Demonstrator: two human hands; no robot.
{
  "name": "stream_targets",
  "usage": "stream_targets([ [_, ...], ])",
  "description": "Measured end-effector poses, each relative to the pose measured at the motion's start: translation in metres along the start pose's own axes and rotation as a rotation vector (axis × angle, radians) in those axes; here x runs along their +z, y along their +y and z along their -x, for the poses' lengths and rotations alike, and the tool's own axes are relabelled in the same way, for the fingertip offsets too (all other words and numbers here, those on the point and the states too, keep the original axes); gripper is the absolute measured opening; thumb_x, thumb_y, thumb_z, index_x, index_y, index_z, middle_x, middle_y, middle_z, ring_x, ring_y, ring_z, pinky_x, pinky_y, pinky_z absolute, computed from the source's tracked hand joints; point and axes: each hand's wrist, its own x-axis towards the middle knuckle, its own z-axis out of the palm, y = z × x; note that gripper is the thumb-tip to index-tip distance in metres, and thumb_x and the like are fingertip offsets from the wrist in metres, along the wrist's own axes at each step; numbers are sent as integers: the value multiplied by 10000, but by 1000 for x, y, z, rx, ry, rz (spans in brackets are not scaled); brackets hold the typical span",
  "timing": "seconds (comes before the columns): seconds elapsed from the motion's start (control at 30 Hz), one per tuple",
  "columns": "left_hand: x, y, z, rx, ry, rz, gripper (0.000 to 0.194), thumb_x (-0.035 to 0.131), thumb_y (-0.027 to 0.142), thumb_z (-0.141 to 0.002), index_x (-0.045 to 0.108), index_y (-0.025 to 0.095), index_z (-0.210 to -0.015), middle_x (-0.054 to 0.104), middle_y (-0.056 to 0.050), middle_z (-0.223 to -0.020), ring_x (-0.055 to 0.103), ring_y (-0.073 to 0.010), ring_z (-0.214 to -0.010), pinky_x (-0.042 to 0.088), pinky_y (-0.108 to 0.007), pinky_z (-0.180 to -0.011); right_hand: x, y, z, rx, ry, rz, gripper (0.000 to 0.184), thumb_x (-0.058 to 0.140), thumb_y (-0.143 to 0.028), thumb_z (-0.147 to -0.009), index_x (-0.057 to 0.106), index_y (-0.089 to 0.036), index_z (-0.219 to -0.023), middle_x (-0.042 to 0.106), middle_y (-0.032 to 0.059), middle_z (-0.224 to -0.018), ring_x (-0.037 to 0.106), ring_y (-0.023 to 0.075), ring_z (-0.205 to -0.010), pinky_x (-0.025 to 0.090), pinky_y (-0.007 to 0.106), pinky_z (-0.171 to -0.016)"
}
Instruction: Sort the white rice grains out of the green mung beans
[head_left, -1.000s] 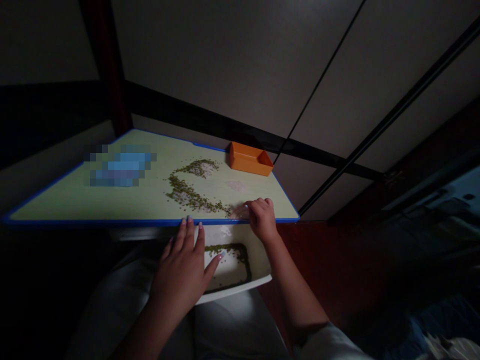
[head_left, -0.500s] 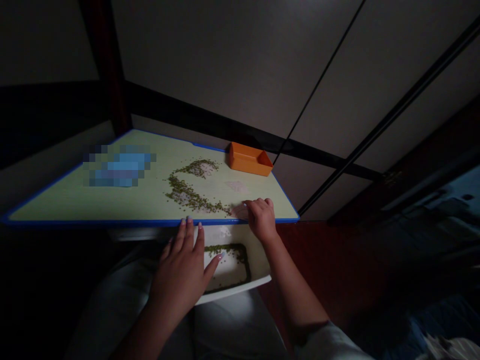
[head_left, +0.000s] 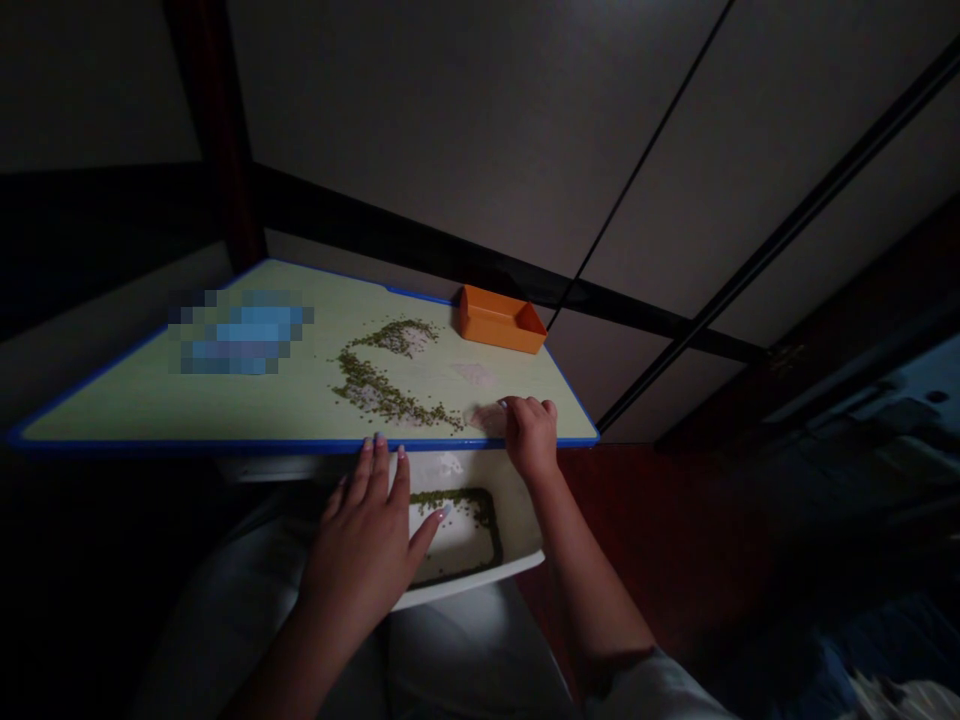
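My left hand [head_left: 366, 535] lies palm down with its fingers spread. Its fingertips touch the blue front edge of the pale green table [head_left: 172, 400], and the thumb reaches over a white plastic bin [head_left: 517, 505]. Small green beans [head_left: 375, 390], like mung beans, lie scattered in a curved band on the tabletop. More beans line the sides of the bin's floor. My right hand [head_left: 532, 437] is closed, knuckles up, by the right front edge, just right of the band's near end. Whatever its fingers pinch, if anything, is hidden.
An orange open box [head_left: 501, 322] stands at the table's back right. On the left lies a blurred-out blue item [head_left: 251, 335]. Pale pinkish patches [head_left: 472, 373] show on the tabletop. Cabinet panels [head_left: 450, 130] rise behind the table, and the bin is by my lap.
My right hand has shifted slightly to the right along the table's front edge, away from the beans. The left hand has stayed in place.
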Motion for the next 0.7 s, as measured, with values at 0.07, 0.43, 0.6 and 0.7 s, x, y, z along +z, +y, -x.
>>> stream_targets([
  [0.07, -1, 0, 0, -6, -7, -1, 727, 326, 549, -809, 349, 66, -1352, 246, -208, -1493, 204, -314, -1400, 353, -467, -1031, 0, 0, 0, -22, -13, -16, 222, 415, -149, -899, 631, -185, -934, 654, 64, -794, 527, 182, -777, 246, 316, -746],
  [0.43, 0, 0, 0, 3, 2, 3, 728, 335, 552, -805, 365, 62, -1342, 254, -218, -1486, 196, -320, -1400, 351, -478, -1032, 0, -2, -2, -28, -16, 9, 189, 449, -148, -877, 632, -184, -912, 638, 60, -759, 515, 184, -753, 244, 318, -742],
  [0.6, 0, 0, 0, 4, 8, 5, 723, 333, 556, -804, 368, 75, -1344, 260, -208, -1488, 191, -314, -1403, 360, -475, -1024, 0, -4, -5, -23, -28, 18, 190, 445, -181, -896, 633, -188, -927, 641, 64, -765, 514, 187, -752, 244, 318, -741],
  [0.7, -1, 0, 0, 2, 4, 1, 717, 335, 544, -807, 366, 70, -1344, 253, -210, -1490, 190, -314, -1403, 354, -476, -1029, 0, -6, -5, -39, -37, 6, 198, 443, -159, -891, 632, -190, -939, 643, 66, -784, 516, 186, -769, 243, 316, -741],
])
